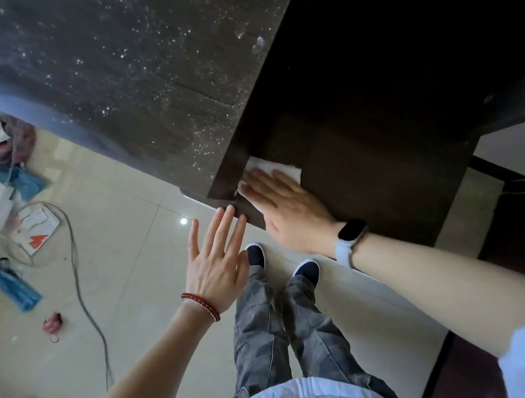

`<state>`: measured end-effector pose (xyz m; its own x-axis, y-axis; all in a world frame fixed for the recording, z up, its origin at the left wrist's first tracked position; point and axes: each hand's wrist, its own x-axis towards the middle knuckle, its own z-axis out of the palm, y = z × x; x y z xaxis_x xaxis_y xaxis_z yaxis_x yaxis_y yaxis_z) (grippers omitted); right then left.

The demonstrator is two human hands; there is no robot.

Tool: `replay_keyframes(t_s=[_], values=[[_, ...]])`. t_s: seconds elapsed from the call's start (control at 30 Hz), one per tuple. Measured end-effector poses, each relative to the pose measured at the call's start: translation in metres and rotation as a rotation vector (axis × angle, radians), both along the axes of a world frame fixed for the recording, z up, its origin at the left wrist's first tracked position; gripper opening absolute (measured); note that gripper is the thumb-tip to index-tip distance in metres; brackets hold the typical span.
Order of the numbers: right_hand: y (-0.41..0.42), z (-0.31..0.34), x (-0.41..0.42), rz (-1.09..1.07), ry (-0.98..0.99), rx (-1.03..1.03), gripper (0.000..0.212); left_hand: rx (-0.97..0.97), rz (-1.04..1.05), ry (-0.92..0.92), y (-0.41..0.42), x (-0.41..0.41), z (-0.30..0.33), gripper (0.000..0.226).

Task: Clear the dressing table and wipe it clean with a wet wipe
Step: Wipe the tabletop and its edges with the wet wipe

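Right hand (284,211) — fingers (261,184) straight and together, pressing a white wet wipe (278,167) flat on the dark bench (365,159) near its left front corner. Left hand (217,260) — fingers spread, tips touching the bench edge (holding nothing). Floor (122,249): cable (80,287), scattered packets (8,210).

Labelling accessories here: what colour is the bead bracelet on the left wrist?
Red, with a paler strand beside it; the bead bracelet shows clearly in the head view.

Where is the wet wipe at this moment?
In the head view, the wet wipe lies flat on the dark dressing table, right of centre, pressed under the right hand.
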<state>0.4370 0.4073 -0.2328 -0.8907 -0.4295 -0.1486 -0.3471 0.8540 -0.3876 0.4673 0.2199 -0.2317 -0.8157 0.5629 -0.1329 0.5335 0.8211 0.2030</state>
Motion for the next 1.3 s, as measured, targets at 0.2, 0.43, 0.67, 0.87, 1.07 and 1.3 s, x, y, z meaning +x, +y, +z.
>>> replay_keyframes(t_s=[0.2,0.43,0.67,0.87,1.07,1.3], values=[[0.031,0.010,-0.049,-0.403,-0.037,0.132,0.061,0.008,0.084,-0.043,0.000,0.006,-0.001,0.053],[-0.045,0.006,0.022,-0.262,-0.041,0.048,0.058,0.084,0.162,-0.094,-0.008,0.000,0.003,0.053],[-0.024,0.008,0.002,-0.415,-0.046,0.184,0.060,0.027,0.153,-0.128,-0.019,-0.017,0.005,0.057],[-0.085,0.007,0.029,-0.537,-0.054,0.107,0.061,0.078,0.116,-0.145,-0.026,-0.021,0.007,0.057],[-0.060,0.003,0.054,-0.288,0.012,0.042,0.051,0.127,0.104,-0.192,-0.031,-0.026,0.010,0.054],[-0.053,0.003,0.060,-0.625,0.032,-0.035,0.049,0.134,0.062,-0.217,-0.038,-0.032,0.014,0.053]])
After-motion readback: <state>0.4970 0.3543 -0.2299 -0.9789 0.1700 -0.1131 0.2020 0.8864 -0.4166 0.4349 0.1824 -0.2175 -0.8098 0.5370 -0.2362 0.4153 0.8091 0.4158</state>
